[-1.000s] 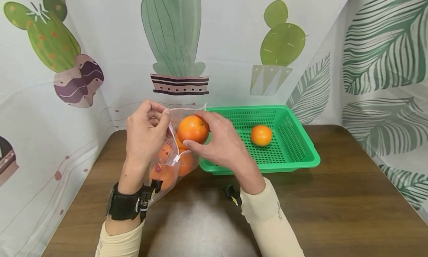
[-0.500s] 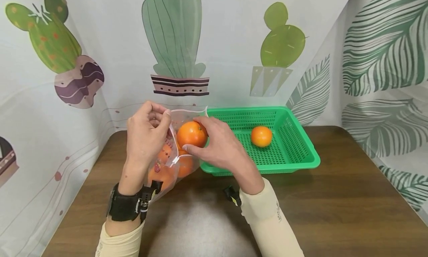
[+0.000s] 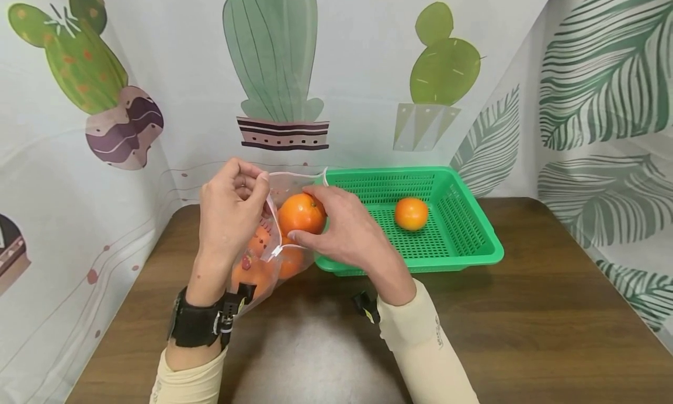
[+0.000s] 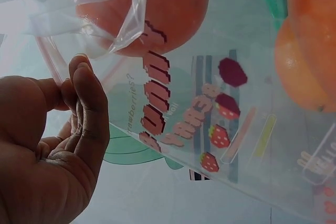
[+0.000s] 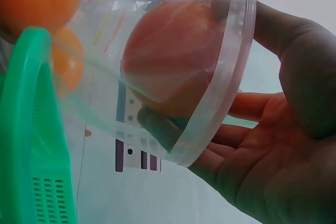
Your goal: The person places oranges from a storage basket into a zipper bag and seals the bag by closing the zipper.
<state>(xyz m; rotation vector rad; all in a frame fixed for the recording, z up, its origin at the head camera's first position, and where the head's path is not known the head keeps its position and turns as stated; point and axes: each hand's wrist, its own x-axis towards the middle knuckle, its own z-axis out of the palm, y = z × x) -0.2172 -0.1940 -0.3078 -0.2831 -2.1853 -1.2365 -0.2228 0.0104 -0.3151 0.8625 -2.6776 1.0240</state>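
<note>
A clear plastic zip bag (image 4: 247, 35) with pink lettering and strawberry prints hangs at centre-left, its zip mouth spread apart. My left hand (image 3: 223, 211) pinches the bag's edge near the zip between thumb and fingers. Inside the mouth, my right hand (image 3: 351, 224) grips an orange (image 3: 301, 214), thumb on the near side and fingers behind it. Seen from the right wrist, the fingertips reach in past the bag's rim and show through the plastic around that orange. Several other oranges (image 3: 255, 275) lie lower in the bag, partly covered by the left hand and print.
Right of the bag, a green perforated basket (image 3: 412, 267) stands on the brown wooden table (image 3: 547, 310), one orange (image 3: 411, 214) in it. The bag overlaps the basket's left end in the head view. A printed cloth (image 3: 363, 65) hangs behind.
My right hand has lowered the gripped orange slightly, deeper into the bag's mouth. My left hand stays nearly in place, and the basket has not moved.
</note>
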